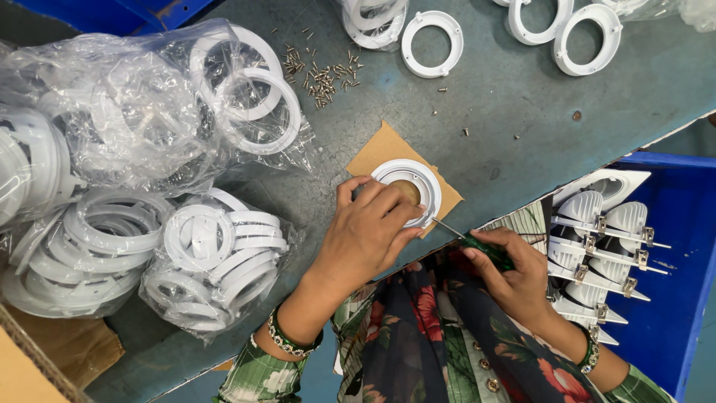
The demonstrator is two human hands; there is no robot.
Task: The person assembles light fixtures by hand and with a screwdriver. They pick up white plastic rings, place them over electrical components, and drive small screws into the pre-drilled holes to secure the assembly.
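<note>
A white plastic ring lies on a brown cardboard square near the table's front edge. My left hand rests on the ring's near side, its fingers curled over the rim and holding it down. My right hand grips a screwdriver with a green handle. Its thin metal shaft points up-left, and the tip meets the ring's right edge just beside my left fingertips.
Clear bags of white rings fill the left of the grey table. Loose screws lie scattered at the top centre. More white rings sit at the back. A blue bin on the right holds several white fixtures with metal clips.
</note>
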